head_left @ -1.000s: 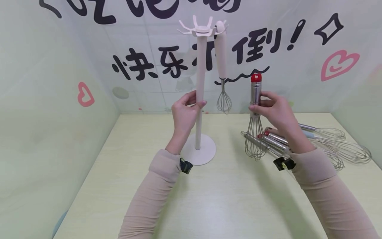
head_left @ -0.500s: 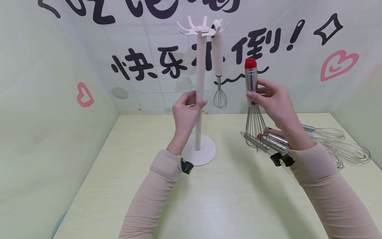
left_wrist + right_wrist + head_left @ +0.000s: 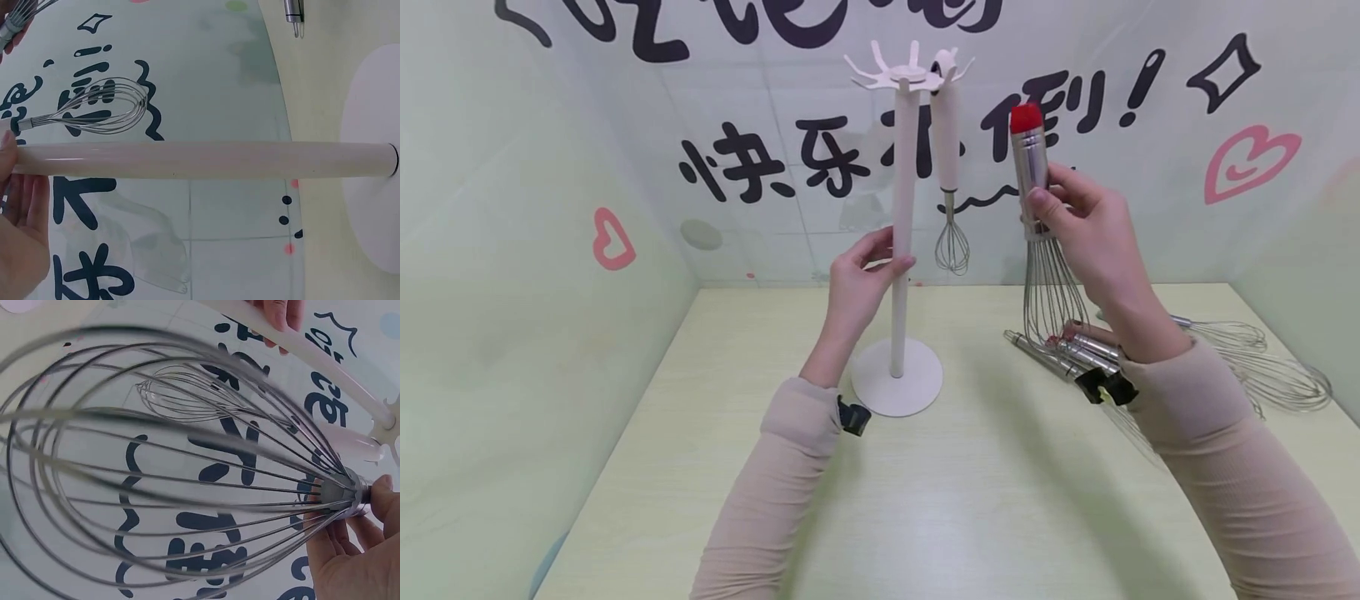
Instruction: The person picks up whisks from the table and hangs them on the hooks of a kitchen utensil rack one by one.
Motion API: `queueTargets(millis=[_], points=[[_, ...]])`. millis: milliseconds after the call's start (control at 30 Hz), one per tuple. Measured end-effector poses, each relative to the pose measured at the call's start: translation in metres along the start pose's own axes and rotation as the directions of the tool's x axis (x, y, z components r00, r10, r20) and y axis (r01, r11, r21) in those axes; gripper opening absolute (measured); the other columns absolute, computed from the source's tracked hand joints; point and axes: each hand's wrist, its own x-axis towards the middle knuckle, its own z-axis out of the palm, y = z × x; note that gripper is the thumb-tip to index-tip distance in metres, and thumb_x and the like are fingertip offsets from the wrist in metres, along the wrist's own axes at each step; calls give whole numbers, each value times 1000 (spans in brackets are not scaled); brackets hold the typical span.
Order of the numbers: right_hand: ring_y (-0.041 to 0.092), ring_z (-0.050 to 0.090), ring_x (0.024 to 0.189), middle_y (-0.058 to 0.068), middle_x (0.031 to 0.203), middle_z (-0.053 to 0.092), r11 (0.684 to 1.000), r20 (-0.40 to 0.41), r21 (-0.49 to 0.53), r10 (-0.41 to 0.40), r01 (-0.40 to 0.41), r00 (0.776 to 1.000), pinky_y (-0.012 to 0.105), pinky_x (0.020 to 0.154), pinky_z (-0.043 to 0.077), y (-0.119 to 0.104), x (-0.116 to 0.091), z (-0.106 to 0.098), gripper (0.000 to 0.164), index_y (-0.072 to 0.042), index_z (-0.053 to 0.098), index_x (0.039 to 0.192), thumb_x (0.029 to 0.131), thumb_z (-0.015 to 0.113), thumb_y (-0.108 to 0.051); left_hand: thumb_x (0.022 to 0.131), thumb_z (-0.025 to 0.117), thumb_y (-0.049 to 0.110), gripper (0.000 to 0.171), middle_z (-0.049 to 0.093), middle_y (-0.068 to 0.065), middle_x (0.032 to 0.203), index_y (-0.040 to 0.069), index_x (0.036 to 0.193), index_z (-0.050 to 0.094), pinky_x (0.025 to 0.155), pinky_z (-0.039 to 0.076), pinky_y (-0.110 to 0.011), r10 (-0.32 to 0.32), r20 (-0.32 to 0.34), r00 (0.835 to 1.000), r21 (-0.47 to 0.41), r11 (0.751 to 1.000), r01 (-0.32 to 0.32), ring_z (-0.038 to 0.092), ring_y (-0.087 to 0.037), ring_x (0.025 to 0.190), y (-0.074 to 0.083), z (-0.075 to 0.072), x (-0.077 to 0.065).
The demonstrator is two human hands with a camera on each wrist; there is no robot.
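My left hand (image 3: 863, 279) grips the pole of a pale pink hook stand (image 3: 904, 175), which stands upright on its round base (image 3: 917, 390). A small whisk with a pale handle (image 3: 947, 142) hangs from one of the hooks at the stand's top. To the right of it, my right hand (image 3: 1093, 229) holds up a larger whisk (image 3: 1032, 171) by its steel handle, red cap upward and wires down. In the right wrist view, this whisk's wire loops (image 3: 187, 481) fill much of the picture, and my thumb and fingers hold it near the handle's lower end.
Several more whisks (image 3: 1048, 357) lie in a pile on the pale wooden table (image 3: 760, 517) at the right, partly hidden behind my right forearm. A printed backdrop (image 3: 760, 233) with dark lettering rises behind the table, with side panels left and right.
My right hand has lifted the red-capped whisk higher, and the whisk now tilts slightly. The stand's top turned a little early on, shifting the hanging whisk left. My left hand stays on the pole.
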Motion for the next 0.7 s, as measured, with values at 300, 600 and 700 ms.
queueTargets(millis=[300,600,700], points=[[11,60,103,8,132,57,997,6,78,-12,11,1000,35,106,46,-12,2,2,46,-21,50,139,95,54,-35,86,66,-3,45,60,-24,125,-2,129,51,102,53,-29,-20,131,991,-4,1000,21,60,-32,117,-2,-7,3],[12,59,98,-7,98,64,989,-26,137,-51,54,998,26,91,45,-22,6,4,42,-19,56,134,92,62,-28,85,65,-6,50,61,-26,121,1,132,48,97,56,-37,-54,142,988,-3,998,55,62,-34,111,-5,-5,4],[11,60,93,-8,93,63,988,-37,137,-65,70,997,23,87,48,-24,7,5,42,-17,58,132,91,64,-24,85,65,-5,49,62,-25,121,1,131,49,96,57,-37,-50,138,989,6,999,50,63,-34,111,-6,-5,3]])
